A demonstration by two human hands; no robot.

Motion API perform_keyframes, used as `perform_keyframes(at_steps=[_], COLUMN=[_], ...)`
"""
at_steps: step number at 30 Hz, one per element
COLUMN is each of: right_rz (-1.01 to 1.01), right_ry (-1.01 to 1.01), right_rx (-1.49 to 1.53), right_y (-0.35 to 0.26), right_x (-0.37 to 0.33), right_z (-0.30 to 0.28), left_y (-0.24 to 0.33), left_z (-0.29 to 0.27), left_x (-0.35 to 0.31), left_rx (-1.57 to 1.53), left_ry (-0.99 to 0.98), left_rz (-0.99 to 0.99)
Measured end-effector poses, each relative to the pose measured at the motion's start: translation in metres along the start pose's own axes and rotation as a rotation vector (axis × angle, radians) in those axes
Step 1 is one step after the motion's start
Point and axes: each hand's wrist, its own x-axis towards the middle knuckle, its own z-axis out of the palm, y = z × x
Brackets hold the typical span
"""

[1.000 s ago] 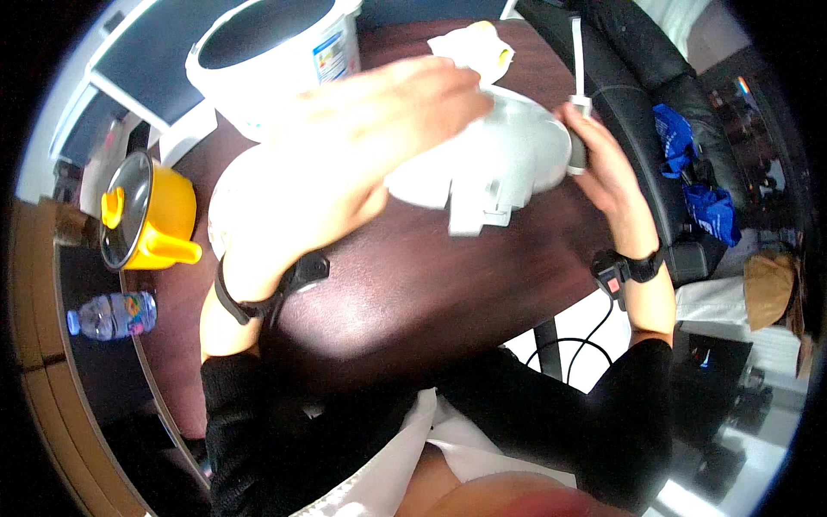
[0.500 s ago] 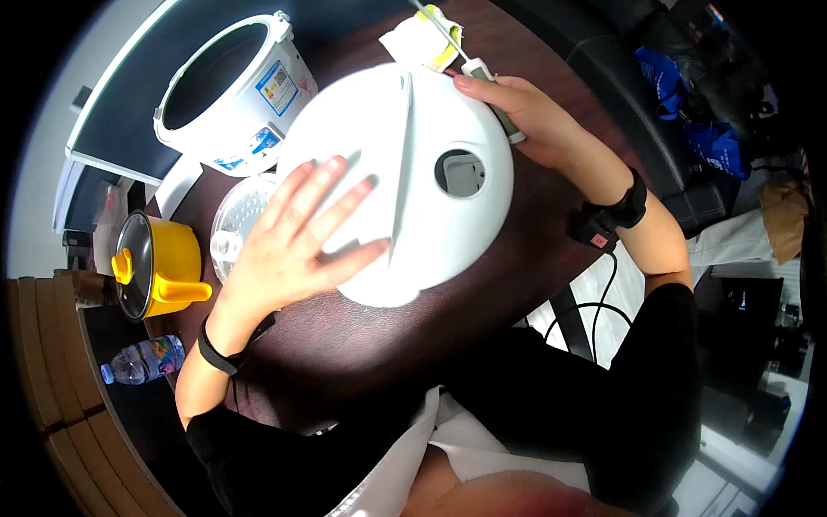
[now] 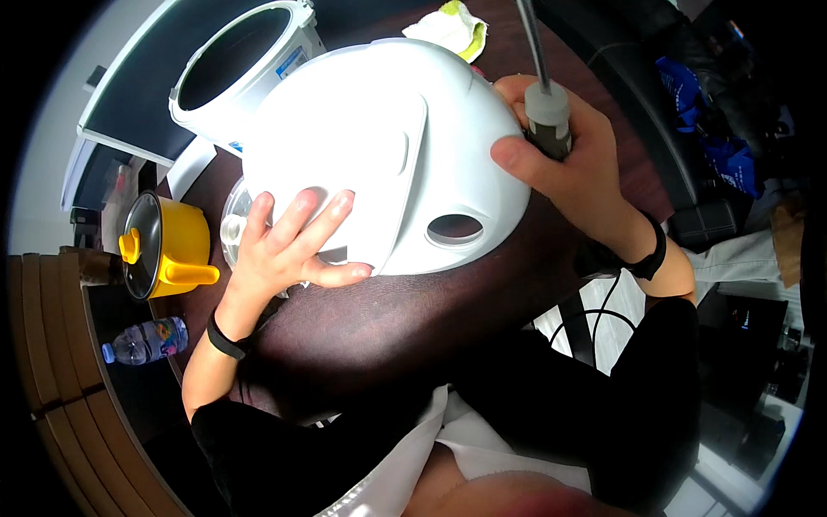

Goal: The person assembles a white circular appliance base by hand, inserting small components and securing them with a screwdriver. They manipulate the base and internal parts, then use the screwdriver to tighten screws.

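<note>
A large white domed rice cooker lid point(image 3: 469, 164) with an oval hole is tilted above the dark table. My left hand point(image 3: 293, 250) has its fingers spread on the lid's near left part. On the right, my right hand point(image 3: 586, 164) grips a screwdriver point(image 3: 549, 116) by its grey handle, the metal shaft pointing up and away. That hand's thumb and fingers also touch the lid's right side. Behind the lid on the left stands the white rice cooker body point(image 3: 194, 116), partly covered by it. A clear steamer tray point(image 3: 234, 226) shows in part beside my left hand.
To the left are a yellow pot point(image 3: 185, 237) with a glass lid and a plastic bottle point(image 3: 151, 341). A white and yellow-green cloth point(image 3: 452, 30) lies at the far side of the table point(image 3: 370, 319). A black padded seat point(image 3: 642, 112) borders the right side.
The lid has tilted and its near edge has shifted away from me. My right hand has moved right and nearer, turning the screwdriver more upright. My left hand now lies closer to the lid's edge.
</note>
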Motion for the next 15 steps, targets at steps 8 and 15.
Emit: perform_keyframes(at_steps=[8,15], right_rz=[0.013,0.653], right_ry=[-0.024,-0.280], right_rx=[-0.147,0.390], right_y=[0.011,0.074], right_x=[0.004,0.022], right_z=[0.001,0.016], left_y=[0.000,-0.022], left_z=[-0.014,-0.031], left_x=[0.004,0.047], left_rx=[-0.154,-0.771], left_ry=[-0.080,-0.047], left_rz=[-0.037,-0.239])
